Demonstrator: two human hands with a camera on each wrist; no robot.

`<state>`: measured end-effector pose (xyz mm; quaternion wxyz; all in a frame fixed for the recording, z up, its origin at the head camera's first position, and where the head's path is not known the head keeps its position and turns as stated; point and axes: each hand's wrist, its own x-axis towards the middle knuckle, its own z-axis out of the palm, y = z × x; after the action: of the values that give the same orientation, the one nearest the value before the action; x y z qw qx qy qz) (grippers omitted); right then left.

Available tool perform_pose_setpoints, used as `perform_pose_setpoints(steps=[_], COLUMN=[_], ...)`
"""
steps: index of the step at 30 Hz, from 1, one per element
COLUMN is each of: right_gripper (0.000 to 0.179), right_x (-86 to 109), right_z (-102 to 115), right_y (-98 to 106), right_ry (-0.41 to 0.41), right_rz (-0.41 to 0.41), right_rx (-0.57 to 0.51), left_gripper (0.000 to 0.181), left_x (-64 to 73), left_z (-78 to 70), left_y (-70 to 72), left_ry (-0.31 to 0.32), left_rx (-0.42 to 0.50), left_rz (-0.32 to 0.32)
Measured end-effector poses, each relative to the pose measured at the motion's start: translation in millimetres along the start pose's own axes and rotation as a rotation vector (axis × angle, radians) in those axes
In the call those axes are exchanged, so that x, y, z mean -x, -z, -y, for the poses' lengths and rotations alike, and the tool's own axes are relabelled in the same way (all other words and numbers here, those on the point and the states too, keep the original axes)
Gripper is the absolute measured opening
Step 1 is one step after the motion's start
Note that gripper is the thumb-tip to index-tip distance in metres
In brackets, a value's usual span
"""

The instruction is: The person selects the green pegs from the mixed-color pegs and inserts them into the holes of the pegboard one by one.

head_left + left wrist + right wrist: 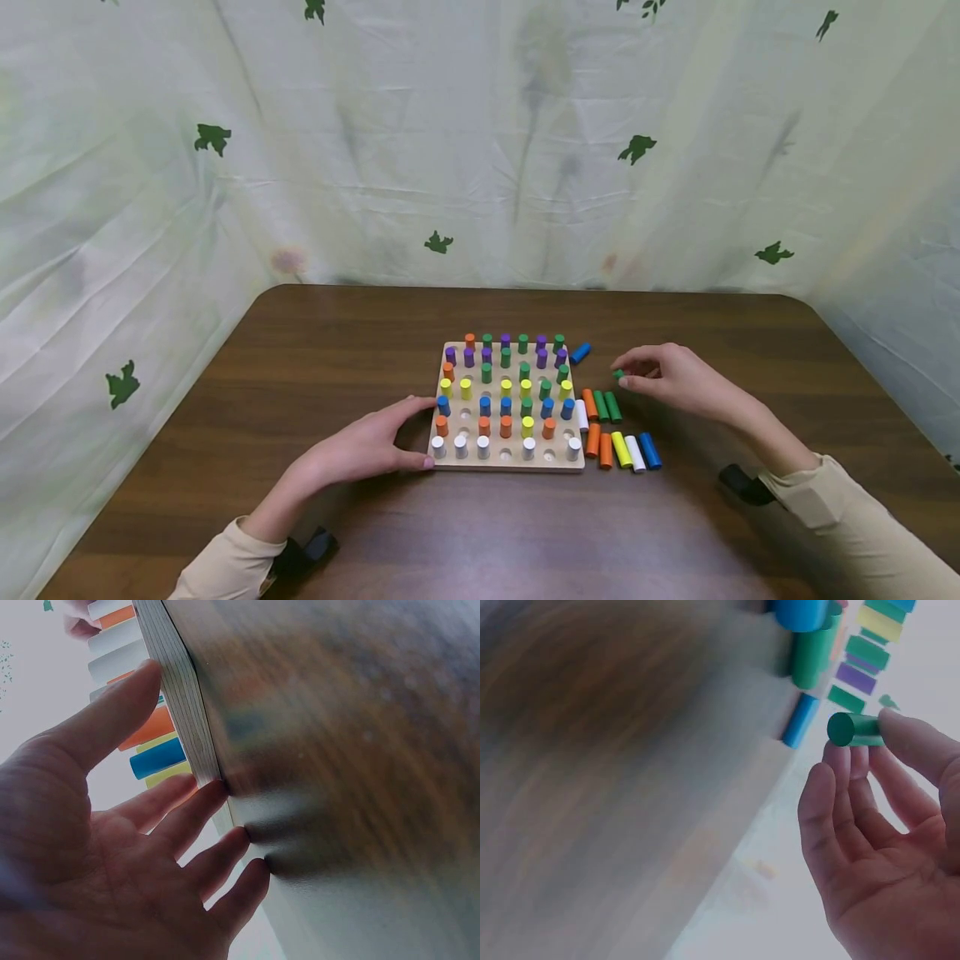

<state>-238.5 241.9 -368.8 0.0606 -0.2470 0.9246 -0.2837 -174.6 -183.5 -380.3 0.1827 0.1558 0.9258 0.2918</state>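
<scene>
A pale wooden pegboard [474, 464] lies on the table, set with rows of purple, green, orange, yellow, blue and white pegs; some holes show bare. My left hand [360, 450] rests against its left side, thumb by the near corner and fingers spread and fairly straight along the edge. In the left wrist view, the thumb [124, 712] touches the board's edge beside the standing pegs. To the right of the board, my right hand [682, 379] pinches a green peg [855, 730] between thumb and fingertips, above the table.
Loose pegs lie right of the board: a lone blue peg [581, 353] near its far corner, green pegs [613, 407] beside an orange one, and a nearer row with a yellow peg [622, 450]. A pale curtain [480, 167] hangs behind the brown table [360, 333].
</scene>
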Motion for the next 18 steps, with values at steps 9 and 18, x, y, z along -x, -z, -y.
perform_pose_setpoints(steps=[9,18], right_gripper=[0.023,0.024], right_x=[-2.6,-0.6], right_z=[18,33], right_y=[-2,-11], right_ry=[0.097,0.152], right_rz=[-0.068,0.024], right_rx=[-0.093,-0.222], left_gripper=[0.086,0.085], left_x=[0.2,-0.2], left_z=[0.8,0.4], left_y=[0.0,0.1], left_ry=[-0.005,0.015], left_rx=[-0.003,0.007], left_rz=[0.001,0.007])
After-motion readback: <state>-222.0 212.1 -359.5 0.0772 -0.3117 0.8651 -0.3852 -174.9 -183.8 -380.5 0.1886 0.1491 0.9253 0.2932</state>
